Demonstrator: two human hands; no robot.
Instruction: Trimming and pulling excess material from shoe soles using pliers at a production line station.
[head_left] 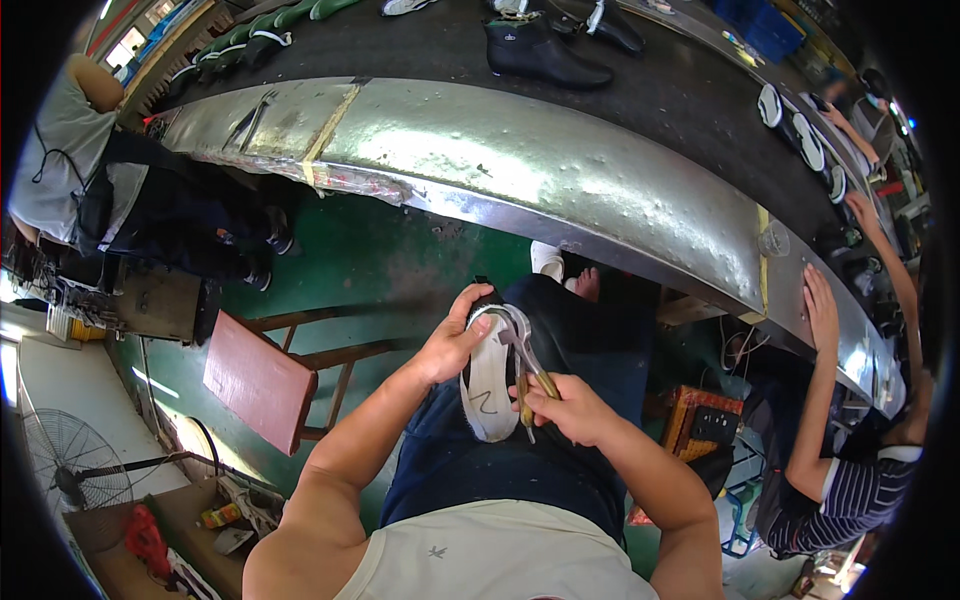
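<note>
Shoe (pixel 486 395) apart from bench edge (pixel 560 228)

A shoemaking workshop. The long, metal-edged bench (pixel 450 130) carries footwear on its dark top: a black ankle boot (pixel 545 57), white-soled shoes (pixel 808 143) and green shoe-shaped pieces (pixel 285 17). A person in a striped top (pixel 850 500) works along one side; in the foreground, pincers (pixel 533 363) are held against a sole-up shoe (pixel 485 390). A caged fan (pixel 70 455), a wooden stool (pixel 258 380) and a green floor (pixel 380 260) mark the industrial setting.
</note>
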